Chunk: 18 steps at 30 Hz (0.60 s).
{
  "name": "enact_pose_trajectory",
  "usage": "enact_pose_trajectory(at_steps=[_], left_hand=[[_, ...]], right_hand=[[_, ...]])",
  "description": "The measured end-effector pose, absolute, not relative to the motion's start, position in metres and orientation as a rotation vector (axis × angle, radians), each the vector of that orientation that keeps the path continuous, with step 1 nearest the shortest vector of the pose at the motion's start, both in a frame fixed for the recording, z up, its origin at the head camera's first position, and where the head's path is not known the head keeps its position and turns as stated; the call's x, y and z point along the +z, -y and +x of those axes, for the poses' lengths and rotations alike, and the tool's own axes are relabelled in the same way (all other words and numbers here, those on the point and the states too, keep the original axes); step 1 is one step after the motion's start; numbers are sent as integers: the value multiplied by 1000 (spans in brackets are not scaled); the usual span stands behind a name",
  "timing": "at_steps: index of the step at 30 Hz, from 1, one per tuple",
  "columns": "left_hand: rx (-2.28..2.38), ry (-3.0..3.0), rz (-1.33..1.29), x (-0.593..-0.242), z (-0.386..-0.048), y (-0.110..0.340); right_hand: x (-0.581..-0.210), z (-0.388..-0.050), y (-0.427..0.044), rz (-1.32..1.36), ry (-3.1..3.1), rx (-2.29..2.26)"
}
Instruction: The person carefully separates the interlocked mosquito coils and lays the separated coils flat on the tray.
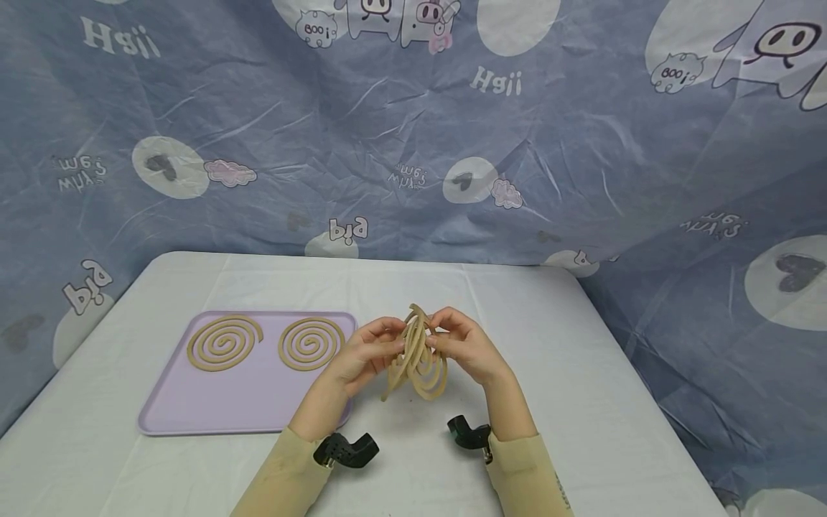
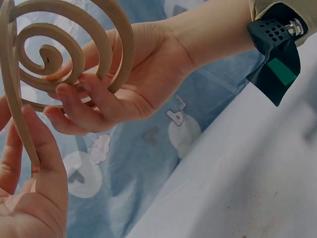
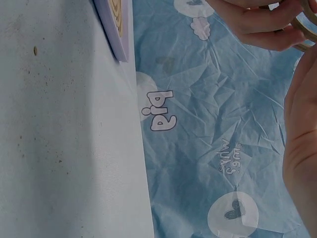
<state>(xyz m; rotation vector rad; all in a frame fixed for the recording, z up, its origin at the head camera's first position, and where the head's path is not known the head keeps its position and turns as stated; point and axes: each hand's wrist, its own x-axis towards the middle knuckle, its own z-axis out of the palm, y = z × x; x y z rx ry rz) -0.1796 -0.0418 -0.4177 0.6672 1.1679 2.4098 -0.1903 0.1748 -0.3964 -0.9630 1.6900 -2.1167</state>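
Note:
Tan coiled strips [image 1: 414, 350] hang bunched between the two hands above the table. The left hand [image 1: 365, 357] pinches them from the left, its thumb and fingers bent round their edge. From the other side the right hand [image 1: 470, 347] pinches them near the top. In the left wrist view a spiral [image 2: 130, 54] stands edge-up, with the right hand [image 2: 133, 84] curled at its lower rings and the left hand [image 2: 37, 188] pinching a strip. The right wrist view shows only part of the coils [image 3: 303, 30]. How many coils are held cannot be told.
A lilac tray [image 1: 245, 416] lies on the white table [image 1: 581, 402] to the left, bearing two flat tan spirals [image 1: 224, 343], [image 1: 311, 344] side by side. Small crumbs [image 3: 35, 50] dot the tabletop. A blue printed cloth [image 1: 362, 129] hangs behind and at the right.

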Motion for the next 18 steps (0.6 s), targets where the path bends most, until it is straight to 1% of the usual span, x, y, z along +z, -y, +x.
enact_pose_trajectory(at_steps=[6, 18], left_hand=[[2407, -1093, 706, -419, -179, 42], [2518, -1056, 602, -417, -179, 41]], right_hand=[[-395, -189, -175, -970, -1673, -2118], [-394, -189, -175, -974, -1680, -2149]])
